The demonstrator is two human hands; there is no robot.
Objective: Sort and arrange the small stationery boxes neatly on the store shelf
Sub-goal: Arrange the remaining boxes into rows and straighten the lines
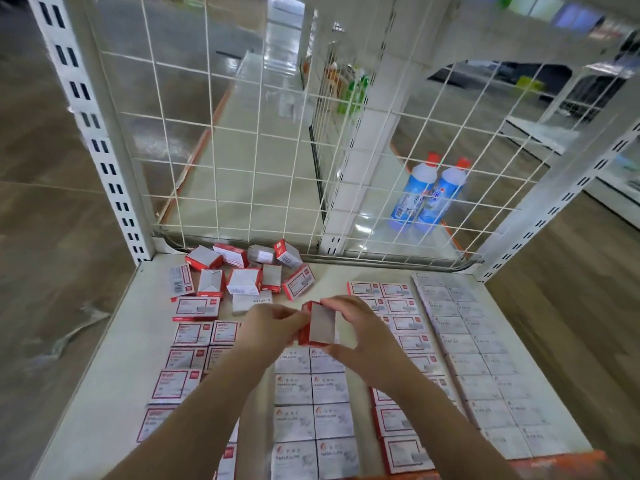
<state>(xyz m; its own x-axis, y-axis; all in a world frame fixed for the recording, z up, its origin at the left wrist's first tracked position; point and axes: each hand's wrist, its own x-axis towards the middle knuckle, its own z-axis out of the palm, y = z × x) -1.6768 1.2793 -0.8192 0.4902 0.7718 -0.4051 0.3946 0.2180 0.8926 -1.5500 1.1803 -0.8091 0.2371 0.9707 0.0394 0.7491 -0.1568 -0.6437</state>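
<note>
Boxes for stationery lay all over the white shelf [104,393] in the head view. One small red and white box [320,325] was up in the air over the middle of the shelf, held between both hands. The left hand [273,323] pinched its left side with curled fingers. The right hand [360,336] gripped its right side, with the thumb under it and the fingers on top, so both hands were clamped on that box.

At 12 o'clock from the hands sat a messy pile [242,275] of about a dozen boxes, some tipped over and some with open flaps. At 9 o'clock, red-edged boxes [194,355] lay flat in two columns. At 6 o'clock, between the arms, paper clip boxes [311,407] lay in two neat columns, four rows in plain sight. At 3 o'clock was a double row of red-edged boxes [398,317], partly hidden by the right arm. Further right, pale staples boxes [478,355] lay in two long columns, about ten rows each.

Behind the shelf stood a white wire grid [259,150]. Through it, at 1 o'clock, two blue and white bottles [429,194] with red caps stood side by side on another shelf. The arms covered some boxes, so those could not be counted.
</note>
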